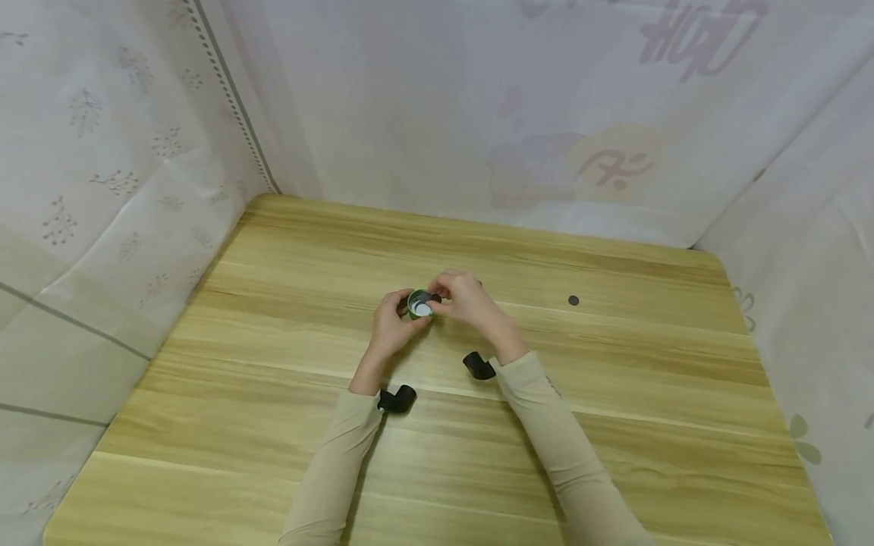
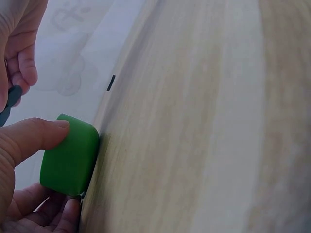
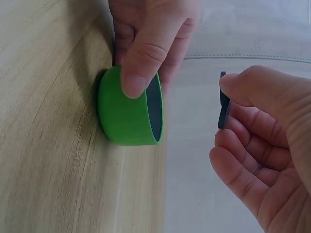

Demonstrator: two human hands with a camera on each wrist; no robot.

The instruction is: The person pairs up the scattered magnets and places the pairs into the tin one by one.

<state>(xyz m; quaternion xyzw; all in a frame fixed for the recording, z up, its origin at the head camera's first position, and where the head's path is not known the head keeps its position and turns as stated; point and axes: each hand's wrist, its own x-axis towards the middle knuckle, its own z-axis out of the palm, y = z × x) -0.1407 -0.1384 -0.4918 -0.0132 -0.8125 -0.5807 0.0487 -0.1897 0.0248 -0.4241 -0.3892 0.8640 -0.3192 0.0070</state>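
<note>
My left hand (image 1: 393, 327) grips a small green cup (image 3: 124, 109) between thumb and fingers, holding it upright on the table. The cup has a dark inside, and a white round patch (image 1: 423, 310) shows within it in the head view. Just right of the rim, my right hand (image 1: 470, 302) pinches thin dark discs (image 3: 224, 107) between thumb and fingers. Two of them seem to overlap, seen edge-on in the right wrist view. They are held above the cup's opening, apart from it. The cup's green side (image 2: 70, 155) faces the left wrist view, with the left thumb pressed on it.
Another dark disc (image 1: 573, 300) lies flat on the wooden table (image 1: 649, 364), to the right of the hands. Black wrist cameras (image 1: 398, 400) sit at both cuffs. Pale printed cloth (image 1: 410, 114) hangs behind the table and along both sides.
</note>
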